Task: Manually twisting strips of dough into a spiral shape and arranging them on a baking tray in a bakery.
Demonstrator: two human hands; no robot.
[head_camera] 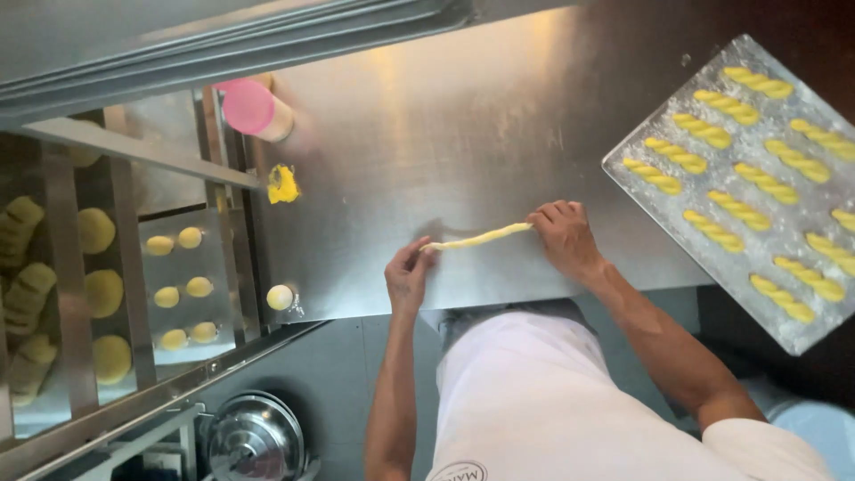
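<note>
White-aproned torso (534, 401) stands at the steel table's near edge (374, 307), left hand (407, 276) pinching and right hand (563, 236) pressing the dough rope (481, 237), bare table beyond, baking tray (641, 183) overhanging right.

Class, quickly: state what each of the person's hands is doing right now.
Left hand: fingers pinched on one end of the thin yellow dough rope.
Right hand: closed over the rope's other end.
</note>
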